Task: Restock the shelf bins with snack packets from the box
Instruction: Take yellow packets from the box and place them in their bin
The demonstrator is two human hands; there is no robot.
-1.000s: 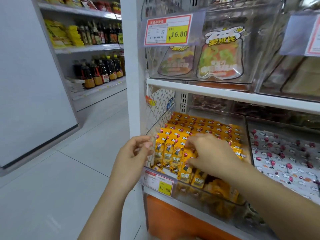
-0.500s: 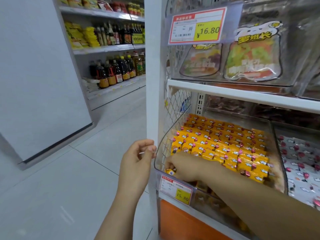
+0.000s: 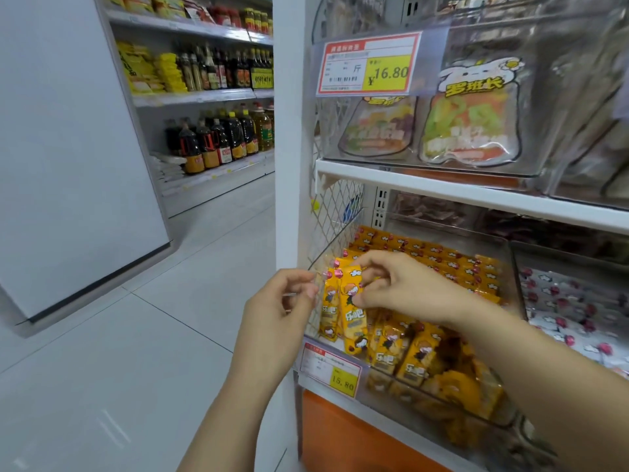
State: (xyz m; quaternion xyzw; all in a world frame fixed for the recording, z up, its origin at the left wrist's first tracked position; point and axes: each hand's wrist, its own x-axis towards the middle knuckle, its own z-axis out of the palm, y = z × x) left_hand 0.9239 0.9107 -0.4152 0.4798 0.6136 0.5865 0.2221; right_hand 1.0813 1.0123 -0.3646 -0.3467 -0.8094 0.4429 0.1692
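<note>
A clear plastic shelf bin [image 3: 340, 243] on the lower shelf is packed with yellow snack packets [image 3: 452, 267] in rows. My right hand [image 3: 405, 287] pinches two upright yellow packets [image 3: 352, 311] at the bin's front left corner. My left hand [image 3: 282, 308] hovers just left of them by the bin's left wall, its fingers curled with the fingertips near the packets' top edge; whether it touches them I cannot tell. More yellow packets [image 3: 418, 356] stand along the bin's front wall. The box is out of view.
A price tag reading 15.80 [image 3: 332, 367] hangs on the bin's front. To the right sits a bin of white packets [image 3: 571, 308]. Above is a shelf with bagged snacks [image 3: 469, 127] and a 16.80 tag [image 3: 369, 66]. Bottles [image 3: 218, 141] line shelves across the tiled aisle.
My right hand has come up from low at the bin's front with two yellow packets pinched upright. My left hand stays by the bin's left wall.
</note>
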